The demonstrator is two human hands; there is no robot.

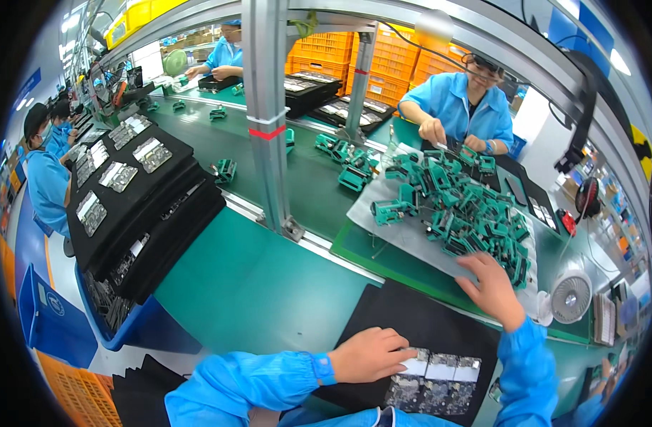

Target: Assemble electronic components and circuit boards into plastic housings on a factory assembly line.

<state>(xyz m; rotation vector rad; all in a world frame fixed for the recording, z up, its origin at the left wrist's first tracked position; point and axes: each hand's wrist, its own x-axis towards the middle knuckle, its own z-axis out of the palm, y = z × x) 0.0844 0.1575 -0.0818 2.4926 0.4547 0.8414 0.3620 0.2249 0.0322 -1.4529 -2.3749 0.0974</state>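
My left hand lies low over a black foam sheet, fingers stretched out and loosely together. Its fingertips reach the left edge of a block of circuit boards with white label areas. My right hand is farther out to the right, thumb and fingers apart, at the near edge of a heap of green plastic fixtures. I see nothing held in it. The heap rests on a pale sheet on the green bench.
Black foam sheets stacked with boards stand at left above a blue bin. A metal post rises ahead of me. Across the bench a co-worker handles fixtures. A small white fan stands at right.
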